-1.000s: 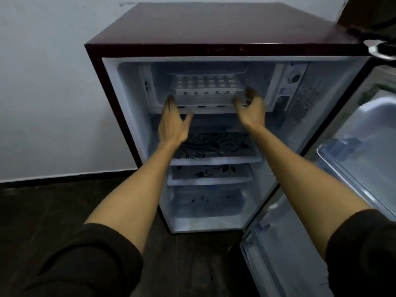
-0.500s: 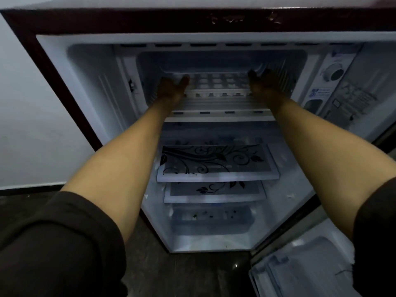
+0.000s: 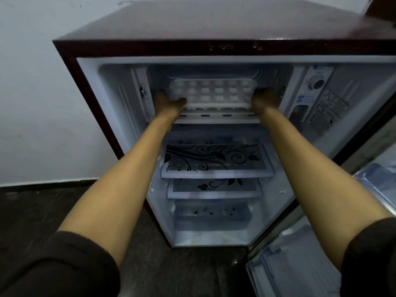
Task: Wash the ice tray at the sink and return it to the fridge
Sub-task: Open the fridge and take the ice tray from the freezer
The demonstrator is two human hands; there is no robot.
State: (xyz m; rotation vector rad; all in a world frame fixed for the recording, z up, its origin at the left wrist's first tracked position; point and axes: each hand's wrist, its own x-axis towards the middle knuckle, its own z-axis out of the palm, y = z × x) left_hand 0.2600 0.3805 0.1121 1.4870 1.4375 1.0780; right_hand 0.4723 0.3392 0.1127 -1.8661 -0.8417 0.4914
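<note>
Ice tray (image 3: 211, 94) sits in the freezer compartment (image 3: 220, 71) at the top of the open fridge (image 3: 192, 26), tilted up at its front edge. Left hand (image 3: 168, 102) grips its left end, thumb over the rim; right hand (image 3: 264, 98) holds the right end, fingers hidden.

Dark sleeves (image 3: 64, 264), bare forearms (image 3: 120, 181)

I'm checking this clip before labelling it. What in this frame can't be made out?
- Head view: whether the ice tray holds ice or water; dim and blurred.
- Fingers of the left hand and right hand: in shadow at the tray's ends, so the exact grip is unclear.
- Sticker text beside the dial: too small and blurred.
- Fridge door: cut off by the right edge.
</note>
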